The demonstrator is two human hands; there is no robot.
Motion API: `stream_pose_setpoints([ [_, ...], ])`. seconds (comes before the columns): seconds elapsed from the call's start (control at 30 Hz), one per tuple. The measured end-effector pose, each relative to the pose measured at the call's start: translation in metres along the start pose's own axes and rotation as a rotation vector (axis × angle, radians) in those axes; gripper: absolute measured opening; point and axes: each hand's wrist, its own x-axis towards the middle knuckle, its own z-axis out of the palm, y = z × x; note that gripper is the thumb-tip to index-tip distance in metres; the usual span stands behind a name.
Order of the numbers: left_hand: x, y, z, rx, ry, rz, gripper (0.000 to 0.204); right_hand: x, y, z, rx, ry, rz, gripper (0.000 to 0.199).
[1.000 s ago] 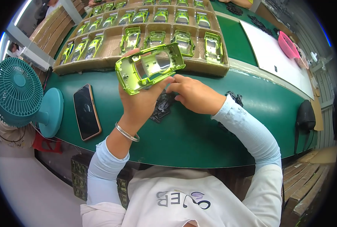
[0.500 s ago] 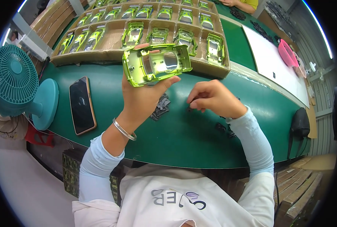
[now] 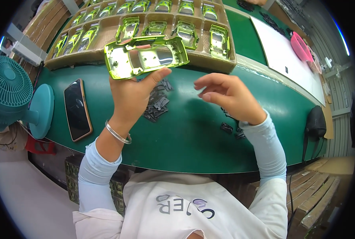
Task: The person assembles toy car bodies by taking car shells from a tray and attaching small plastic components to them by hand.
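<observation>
My left hand (image 3: 131,93) grips a shiny lime-green toy car body (image 3: 145,57), turned so its hollow inside and window openings face up. The thumb presses along its near edge, and some fingers show through the openings. To the right, my right hand (image 3: 229,93) hovers over the table with thumb and fingers apart; nothing shows between them. Beneath and beside my left hand lies a pile of small dark grey plastic parts (image 3: 157,105). Several small black parts (image 3: 227,127) lie by my right wrist, partly hidden by it.
A partitioned cardboard tray (image 3: 82,57) of green car bodies stands at the back of the green table (image 3: 177,151). On the left are a phone (image 3: 77,111) and a teal fan (image 3: 42,111). A white board (image 3: 283,59), pink basket (image 3: 301,46) and black pouch (image 3: 316,125) are on the right.
My left hand has shifted left with the car body, uncovering more of the grey pile. My right hand's pinched fingers have parted, and the small dark thing at their tips no longer shows.
</observation>
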Motion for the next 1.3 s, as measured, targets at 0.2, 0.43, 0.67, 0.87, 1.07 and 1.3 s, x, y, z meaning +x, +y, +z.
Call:
stream_pose_setpoints([
  [0.2, -0.003, 0.007, -0.001, -0.060, -0.023, -0.059, 0.043, -0.023, -0.005, -0.013, -0.547, -0.175, 0.050, 0.017],
  [0.43, -0.002, 0.006, 0.000, -0.027, 0.018, -0.071, 0.042, -0.026, -0.006, -0.014, -0.850, -0.222, 0.142, 0.014],
  [0.67, -0.002, 0.004, 0.001, 0.022, 0.015, 0.004, 0.042, 0.002, 0.007, 0.029, -0.762, -0.141, -0.255, 0.015],
  [0.87, -0.004, 0.005, -0.002, 0.046, -0.040, -0.071, 0.040, 0.033, 0.015, 0.049, -0.769, -0.173, -0.284, 0.020],
  [1.07, -0.003, 0.005, 0.001, 0.004, 0.019, 0.017, 0.043, 0.008, 0.000, 0.005, -0.780, -0.216, -0.125, 0.022],
  [1.3, -0.009, 0.011, 0.003, 0.015, -0.138, 0.002, 0.043, -0.046, 0.002, -0.011, -0.881, -0.259, 0.064, 0.022],
])
